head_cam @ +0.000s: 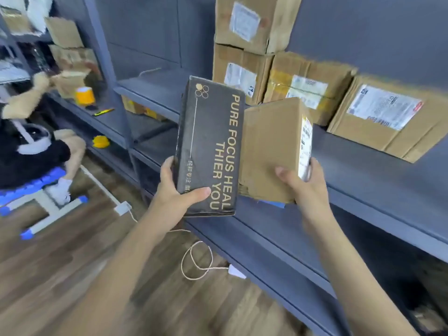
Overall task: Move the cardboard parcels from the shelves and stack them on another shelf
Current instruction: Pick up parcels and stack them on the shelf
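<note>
left hand (175,190): I'm gripping the black box (209,146) at its near end, thumb curled over the printed face, fingers wrapped behind. Holding it upright by one end so one hand is enough.
right hand (299,184): I'm gripping the plain brown parcel (269,151) the same way, thumb on the front, fingers round the labelled edge. One parcel per hand, so I'm probably saving a trip.
parcels in hand: both are hanging in the air in front of the grey shelf (358,170), side by side, nearly touching, not resting on it.
stack on shelf: four labelled parcels are sitting on that shelf; the top parcel (252,23) is sitting on another one (238,73), with two more (310,86) (385,117) to the right, pushed towards the back wall so the front strip is bare.
step: I'm judging this as mid-carry, either just lifted or about to set down; can't tell which.
risk: one-end grips are giving little leverage; the taller black box could tip.
background: a seated person (31,146) is working at the far shelves, near a yellow tape roll (84,95).
</note>
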Demonstrator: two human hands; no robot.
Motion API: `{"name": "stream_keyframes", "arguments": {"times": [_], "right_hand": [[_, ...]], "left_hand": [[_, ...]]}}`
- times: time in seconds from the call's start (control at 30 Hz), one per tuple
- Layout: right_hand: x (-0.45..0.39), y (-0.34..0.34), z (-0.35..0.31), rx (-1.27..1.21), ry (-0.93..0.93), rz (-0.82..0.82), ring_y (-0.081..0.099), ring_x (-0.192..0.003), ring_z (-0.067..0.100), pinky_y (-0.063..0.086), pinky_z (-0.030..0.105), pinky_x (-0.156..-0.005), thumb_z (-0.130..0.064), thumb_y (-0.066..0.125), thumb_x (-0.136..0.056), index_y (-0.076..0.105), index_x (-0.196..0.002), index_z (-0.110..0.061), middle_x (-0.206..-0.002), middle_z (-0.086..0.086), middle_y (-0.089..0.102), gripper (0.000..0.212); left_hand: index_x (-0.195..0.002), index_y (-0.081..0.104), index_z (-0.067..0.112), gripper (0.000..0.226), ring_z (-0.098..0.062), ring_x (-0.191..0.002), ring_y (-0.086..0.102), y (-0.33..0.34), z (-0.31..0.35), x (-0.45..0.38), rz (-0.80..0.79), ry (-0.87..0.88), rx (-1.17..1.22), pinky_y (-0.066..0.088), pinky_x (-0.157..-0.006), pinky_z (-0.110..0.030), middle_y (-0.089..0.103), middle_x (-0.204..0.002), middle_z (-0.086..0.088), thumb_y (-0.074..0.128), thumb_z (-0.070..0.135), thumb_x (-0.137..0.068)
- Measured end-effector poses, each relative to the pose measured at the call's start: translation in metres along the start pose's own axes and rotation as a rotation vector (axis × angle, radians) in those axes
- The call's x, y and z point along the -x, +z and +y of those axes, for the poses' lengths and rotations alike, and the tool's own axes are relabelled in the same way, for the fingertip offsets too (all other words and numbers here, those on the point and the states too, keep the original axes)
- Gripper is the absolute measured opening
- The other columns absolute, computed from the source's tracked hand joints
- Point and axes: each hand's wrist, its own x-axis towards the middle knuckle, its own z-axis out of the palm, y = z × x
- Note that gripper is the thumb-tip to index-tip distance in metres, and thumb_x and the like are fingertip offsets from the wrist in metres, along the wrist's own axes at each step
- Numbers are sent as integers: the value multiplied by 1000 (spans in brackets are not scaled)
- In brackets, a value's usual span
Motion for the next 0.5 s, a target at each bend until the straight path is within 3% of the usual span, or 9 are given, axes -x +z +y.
{"name": "stream_keyframes", "arguments": {"times": [0.1, 0.23, 0.4, 0.5], "right_hand": [[-30, -3, -24, 53, -98, 84, 44, -130, 21, 47, 48, -99, -59, 76, -50, 39, -136, -34, -134, -3, 50, 97], [-75, -16, -52, 214, -189, 229, 45, -128, 20, 46, 47, -100, -67, 77, -42, 31, -143, -31, -140, -1, 40, 117], [-108, -32, -56, 866, -309, 499, 32, -127, 32, 31, 52, -107, -59, 69, -46, 23, -147, -25, -133, 14, 36, 116], [-119, -36, -50, 1050, -332, 531, 30, -128, 38, 24, 51, -110, -51, 85, -48, 20, -149, -14, -139, 17, 32, 125]], "left_hand": [[-134, 22, 42, 88, 3, -110, 52, 7, 24, -43, -95, 65, 56, 37, -106, -33, 52, -112, 31, 81, 26, -70], [-138, 27, 39, 95, 4, -105, 56, 22, 45, -102, -142, 138, 112, 41, -102, -31, 57, -108, 29, 83, 29, -63], [-131, 34, 47, 96, -8, -118, 51, 29, 56, -176, -128, 203, -35, 39, -105, -42, 54, -123, 19, 85, 42, -50], [-123, 43, 44, 89, -7, -111, 56, 20, 69, -211, -177, 230, -92, 44, -101, -42, 58, -116, 23, 86, 39, -46]]}}
